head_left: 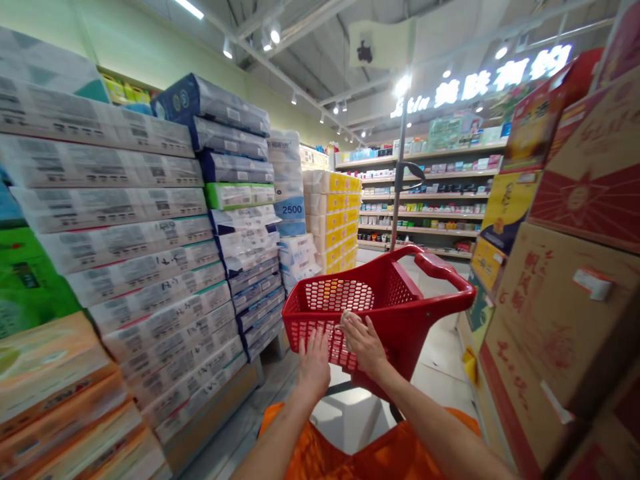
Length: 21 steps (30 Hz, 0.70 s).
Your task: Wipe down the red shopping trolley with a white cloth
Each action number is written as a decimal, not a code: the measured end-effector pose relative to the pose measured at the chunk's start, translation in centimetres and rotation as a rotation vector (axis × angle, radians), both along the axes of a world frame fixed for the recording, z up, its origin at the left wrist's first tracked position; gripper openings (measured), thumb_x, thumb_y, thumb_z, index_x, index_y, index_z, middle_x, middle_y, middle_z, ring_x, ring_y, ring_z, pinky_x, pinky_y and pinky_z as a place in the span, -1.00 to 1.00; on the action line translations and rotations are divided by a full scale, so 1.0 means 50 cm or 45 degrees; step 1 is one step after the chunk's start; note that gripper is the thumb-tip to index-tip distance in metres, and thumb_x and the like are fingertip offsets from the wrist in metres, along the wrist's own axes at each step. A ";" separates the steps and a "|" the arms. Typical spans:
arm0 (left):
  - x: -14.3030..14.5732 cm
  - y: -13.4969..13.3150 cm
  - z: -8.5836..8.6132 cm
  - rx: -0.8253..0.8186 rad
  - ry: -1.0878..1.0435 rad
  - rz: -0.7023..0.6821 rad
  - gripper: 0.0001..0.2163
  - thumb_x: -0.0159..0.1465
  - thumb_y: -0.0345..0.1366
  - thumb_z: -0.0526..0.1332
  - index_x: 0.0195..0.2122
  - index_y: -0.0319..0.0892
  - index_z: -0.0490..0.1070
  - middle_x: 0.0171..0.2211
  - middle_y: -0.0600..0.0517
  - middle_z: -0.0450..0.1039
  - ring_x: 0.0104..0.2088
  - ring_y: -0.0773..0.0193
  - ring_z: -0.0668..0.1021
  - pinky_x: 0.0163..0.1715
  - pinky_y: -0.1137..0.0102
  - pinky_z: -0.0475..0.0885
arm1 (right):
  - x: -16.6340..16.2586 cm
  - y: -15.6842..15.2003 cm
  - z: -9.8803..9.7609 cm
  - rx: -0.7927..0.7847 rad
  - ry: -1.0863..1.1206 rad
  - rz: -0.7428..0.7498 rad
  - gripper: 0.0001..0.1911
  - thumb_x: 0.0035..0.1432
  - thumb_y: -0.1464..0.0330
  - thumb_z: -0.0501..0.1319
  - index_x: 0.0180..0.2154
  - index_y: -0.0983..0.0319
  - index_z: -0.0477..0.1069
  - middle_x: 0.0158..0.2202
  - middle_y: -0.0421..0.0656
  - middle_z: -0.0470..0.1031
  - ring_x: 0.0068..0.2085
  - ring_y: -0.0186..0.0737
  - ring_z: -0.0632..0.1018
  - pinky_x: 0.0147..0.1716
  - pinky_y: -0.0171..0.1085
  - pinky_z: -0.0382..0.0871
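Observation:
A red plastic shopping cart (410, 327) with perforated basket walls stands side-on in front of me, its handle pointing right. My right hand (366, 343) presses a pale crumpled cloth (347, 319) to the upper part of the near side wall. Part of the cloth is hidden under the fingers. My left hand (315, 367) is at the lower left of the same wall, fingers stretched out and with nothing visible in it. Whether its fingertips touch the basket I cannot tell.
Tall stacks of wrapped tissue packs (160, 260) line the left, with yellow-and-white packs (333, 220) beyond the cart. Cardboard cartons (555, 320) are piled close on the right. A metal pole (397, 173) rises behind the cart, before shelves of small goods (425, 193).

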<state>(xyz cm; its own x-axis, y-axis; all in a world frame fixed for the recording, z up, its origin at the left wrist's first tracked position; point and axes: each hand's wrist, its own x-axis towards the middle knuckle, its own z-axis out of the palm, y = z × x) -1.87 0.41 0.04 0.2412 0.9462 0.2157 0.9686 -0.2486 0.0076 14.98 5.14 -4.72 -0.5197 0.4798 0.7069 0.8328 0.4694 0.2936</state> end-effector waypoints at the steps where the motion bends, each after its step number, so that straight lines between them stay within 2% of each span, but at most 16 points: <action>1: 0.006 -0.001 0.001 -0.003 0.001 -0.013 -0.44 0.11 -0.45 -0.09 0.18 -0.27 -0.07 0.23 -0.08 -0.12 0.22 0.17 -0.05 0.16 0.10 -0.11 | 0.011 0.000 -0.017 -0.024 -0.028 0.007 -0.64 0.16 0.41 0.01 0.02 0.21 0.27 0.06 -0.12 0.29 0.13 -0.16 0.21 0.17 -0.05 -0.41; 3: 0.017 -0.002 0.002 -0.024 0.004 -0.030 -0.44 0.10 -0.45 -0.09 0.18 -0.27 -0.06 0.23 -0.07 -0.13 0.22 0.18 -0.06 0.16 0.10 -0.11 | 0.031 -0.008 -0.056 -0.064 -0.100 0.049 -0.72 0.14 0.38 0.05 -0.11 0.19 0.38 -0.05 -0.15 0.41 0.05 -0.18 0.31 0.18 -0.09 -0.36; 5: 0.028 0.000 0.002 -0.038 0.007 -0.047 -0.44 0.09 -0.46 -0.09 0.18 -0.27 -0.05 0.24 -0.06 -0.14 0.22 0.18 -0.06 0.16 0.11 -0.12 | 0.046 -0.022 -0.071 -0.048 -0.121 0.090 -0.77 0.13 0.37 0.06 -0.20 0.17 0.43 -0.13 -0.19 0.47 0.01 -0.20 0.35 0.19 -0.12 -0.35; 7: 0.041 0.002 0.001 -0.041 0.010 -0.056 -0.43 0.08 -0.47 -0.08 0.18 -0.26 -0.06 0.24 -0.06 -0.15 0.22 0.18 -0.06 0.15 0.10 -0.12 | 0.059 -0.034 -0.049 0.012 -0.075 0.085 -0.74 0.16 0.39 0.03 -0.15 0.16 0.41 -0.08 -0.19 0.44 0.05 -0.21 0.32 0.18 -0.09 -0.38; 11: 0.077 0.001 -0.001 -0.007 0.004 -0.100 -0.42 0.07 -0.48 -0.10 0.18 -0.27 -0.06 0.24 -0.05 -0.15 0.22 0.18 -0.05 0.15 0.09 -0.10 | 0.091 -0.039 0.024 0.103 0.069 -0.060 -0.63 0.20 0.42 -0.04 0.04 0.16 0.23 0.05 -0.16 0.31 0.13 -0.21 0.21 0.17 -0.06 -0.41; 13: 0.094 -0.003 -0.001 0.005 -0.017 -0.155 -0.44 0.09 -0.46 -0.10 0.18 -0.27 -0.04 0.23 -0.06 -0.13 0.22 0.17 -0.04 0.15 0.10 -0.10 | 0.111 -0.041 0.019 0.093 0.035 -0.066 -0.64 0.20 0.40 -0.04 0.03 0.15 0.24 0.03 -0.18 0.34 0.10 -0.22 0.25 0.17 -0.08 -0.43; 17: 0.116 -0.007 -0.001 -0.001 -0.030 -0.243 -0.47 0.13 -0.44 -0.13 0.18 -0.26 -0.03 0.23 -0.06 -0.09 0.22 0.17 -0.03 0.16 0.10 -0.11 | 0.147 -0.060 -0.033 0.064 -0.075 0.023 -0.73 0.19 0.35 -0.01 -0.13 0.12 0.38 -0.08 -0.25 0.43 0.01 -0.27 0.35 0.18 -0.15 -0.45; 19: 0.121 -0.005 -0.001 0.002 -0.025 -0.231 -0.47 0.13 -0.45 -0.13 0.17 -0.26 -0.03 0.22 -0.06 -0.09 0.22 0.17 -0.03 0.15 0.10 -0.10 | 0.159 -0.071 -0.027 0.079 -0.020 -0.009 -0.73 0.19 0.36 -0.02 -0.12 0.12 0.37 -0.05 -0.22 0.42 0.04 -0.26 0.33 0.18 -0.11 -0.40; 21: 0.125 -0.002 -0.001 0.011 -0.031 -0.209 -0.47 0.12 -0.47 -0.13 0.17 -0.26 -0.02 0.22 -0.06 -0.09 0.22 0.17 -0.02 0.15 0.10 -0.09 | 0.167 -0.078 0.004 0.111 0.048 -0.080 -0.68 0.19 0.40 -0.02 -0.04 0.15 0.32 0.00 -0.17 0.37 0.09 -0.22 0.27 0.17 -0.06 -0.33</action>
